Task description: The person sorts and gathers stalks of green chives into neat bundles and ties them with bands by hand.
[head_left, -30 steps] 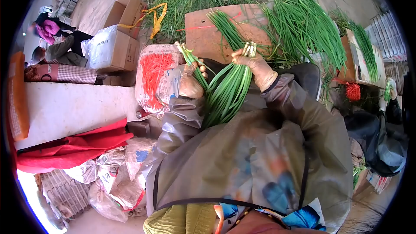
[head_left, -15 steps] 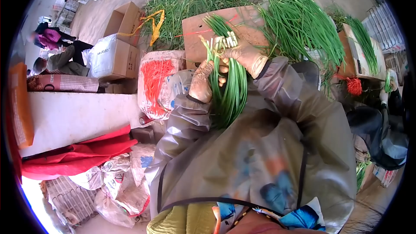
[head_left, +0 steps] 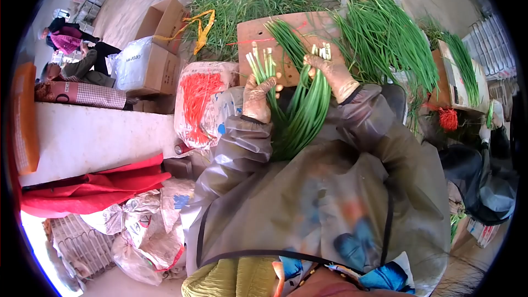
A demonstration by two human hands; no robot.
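Note:
My left hand [head_left: 260, 98] is wrapped round a small bunch of green stalks [head_left: 264, 61], their pale ends sticking up above the fingers. Beside it, my right hand [head_left: 334, 76] grips a thicker bunch of green stalks [head_left: 308, 111] just below its white ends. The leaves of both bunches hang down together over my lap. Behind my hands, another bundle of stalks [head_left: 287, 38] lies on a brown board [head_left: 253, 32].
Red ties [head_left: 199, 99] lie on a sack at the left, near open cardboard boxes [head_left: 159, 66] and a white tabletop [head_left: 104, 137]. A large heap of stalks [head_left: 385, 33] is at the right. Other people sit at the far left and far right.
My hands came together with the white ends close, then moved apart again. My left hand now holds more stalks than in the earliest frame.

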